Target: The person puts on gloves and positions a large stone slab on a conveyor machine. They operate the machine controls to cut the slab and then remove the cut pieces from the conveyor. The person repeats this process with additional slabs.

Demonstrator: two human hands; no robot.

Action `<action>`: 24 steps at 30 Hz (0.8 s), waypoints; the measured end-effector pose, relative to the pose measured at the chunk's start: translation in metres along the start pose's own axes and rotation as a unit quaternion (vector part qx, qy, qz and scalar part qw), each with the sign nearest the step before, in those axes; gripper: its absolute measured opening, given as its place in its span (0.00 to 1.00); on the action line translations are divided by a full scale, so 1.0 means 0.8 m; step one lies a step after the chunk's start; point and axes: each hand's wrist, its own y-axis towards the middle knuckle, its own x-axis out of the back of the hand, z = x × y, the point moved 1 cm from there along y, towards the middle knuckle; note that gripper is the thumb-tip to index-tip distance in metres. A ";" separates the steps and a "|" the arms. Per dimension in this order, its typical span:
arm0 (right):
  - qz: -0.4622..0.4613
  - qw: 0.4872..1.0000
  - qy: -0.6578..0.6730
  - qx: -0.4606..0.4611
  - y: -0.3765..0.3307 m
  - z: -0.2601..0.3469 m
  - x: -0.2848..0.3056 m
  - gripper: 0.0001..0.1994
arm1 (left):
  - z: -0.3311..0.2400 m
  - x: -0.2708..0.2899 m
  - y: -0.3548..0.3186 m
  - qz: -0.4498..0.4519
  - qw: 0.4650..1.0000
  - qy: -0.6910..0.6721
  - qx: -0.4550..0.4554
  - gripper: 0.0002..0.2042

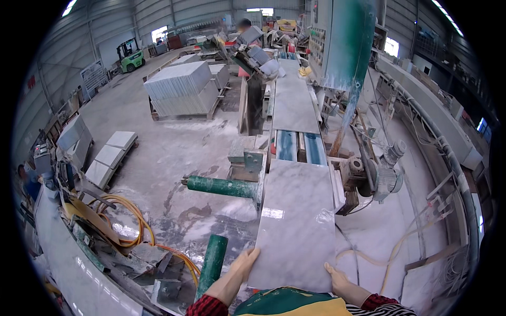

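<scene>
A polished pale grey stone slab (295,226) lies in front of me, its far end resting on the conveyor's blue belts (287,145). My left hand (244,264) is closed on the slab's near left edge, fingers hidden beneath it. On the opposite edge, my right hand (337,279) grips the near right side with the thumb at the rim. The near end comes close to my green and yellow apron (295,303). Farther along the line lies another grey slab (296,105), apart from mine, with the belts showing between them.
A green roller post (212,263) stands beside my left forearm, and a green cylinder (221,186) juts left from the conveyor. Right of the line sits a motor (387,181). Orange hoses (139,221) coil at left. Stacked slabs (182,87) stand beyond; a person (245,25) is far off.
</scene>
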 end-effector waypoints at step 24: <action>0.007 0.997 -0.043 0.056 0.154 0.224 -0.029 0.37 | -0.072 -0.038 0.191 -0.052 0.979 -0.196 0.004 0.20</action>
